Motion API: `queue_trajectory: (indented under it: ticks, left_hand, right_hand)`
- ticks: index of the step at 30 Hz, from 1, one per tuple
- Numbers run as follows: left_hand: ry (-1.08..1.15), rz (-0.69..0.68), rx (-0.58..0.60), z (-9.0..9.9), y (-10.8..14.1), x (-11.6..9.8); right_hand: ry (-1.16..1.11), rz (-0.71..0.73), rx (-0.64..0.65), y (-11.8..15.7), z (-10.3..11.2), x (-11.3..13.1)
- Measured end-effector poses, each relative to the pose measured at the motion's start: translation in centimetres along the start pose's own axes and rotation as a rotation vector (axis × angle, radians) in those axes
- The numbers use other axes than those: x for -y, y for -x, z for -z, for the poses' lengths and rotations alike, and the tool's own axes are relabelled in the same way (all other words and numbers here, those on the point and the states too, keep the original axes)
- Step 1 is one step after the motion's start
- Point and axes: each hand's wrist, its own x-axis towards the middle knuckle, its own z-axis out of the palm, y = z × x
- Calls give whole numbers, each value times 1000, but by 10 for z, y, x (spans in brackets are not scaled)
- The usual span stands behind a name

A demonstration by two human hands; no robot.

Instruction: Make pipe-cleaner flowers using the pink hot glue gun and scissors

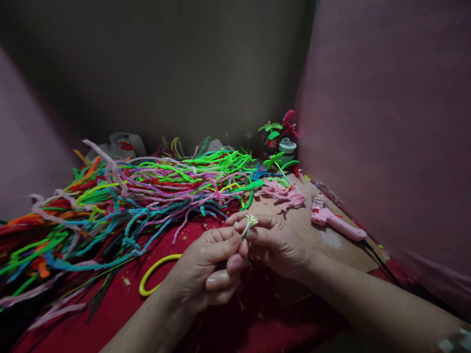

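Note:
Both my hands meet at the lower centre, above a red cloth. Between their fingertips stands a small bundle of pale yellow-tipped stamens (251,221) with a thin greenish stem. My left hand (217,262) pinches the stem, its fingers curled. My right hand (277,242) has thumb and fingers closed on the bundle from the other side. The lower part of the stem is mostly hidden by the fingers. Behind my right hand lie pink fuzzy petals (283,194) on a brown board (312,245).
A large heap of coloured pipe cleaners (158,186) covers the left and centre. At right, a pink glue gun (336,220) with a black cord lies on the board. Green and pink fuzzy flowers surround a pale jar (287,148). A yellow ring (149,277) is beside my left wrist.

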Motion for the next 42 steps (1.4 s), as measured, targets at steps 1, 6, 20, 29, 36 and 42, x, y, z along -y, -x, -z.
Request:
queue_trajectory:
  ticks: [1,6,20,29,36,42]
  left_hand:
    - [-21,5,14,0,0,0]
    - [-543,-223,-286,-10,1,2]
    - [-451,-149,-234,-9,3,-2]
    - [-140,-27,-40,-2,2,-4]
    - [-676,-211,-278,-3,-1,0]
    - [-1295,-862,-535,6,-6,14]
  right_hand:
    - [-21,-4,8,0,1,0]
    - [-39,32,-139,-3,2,-2]
    - [101,38,-20,1,3,7]
    - [115,82,-36,2,-2,7]
    - [119,118,-156,-3,4,0]
    - [214,138,-233,-6,6,-5]
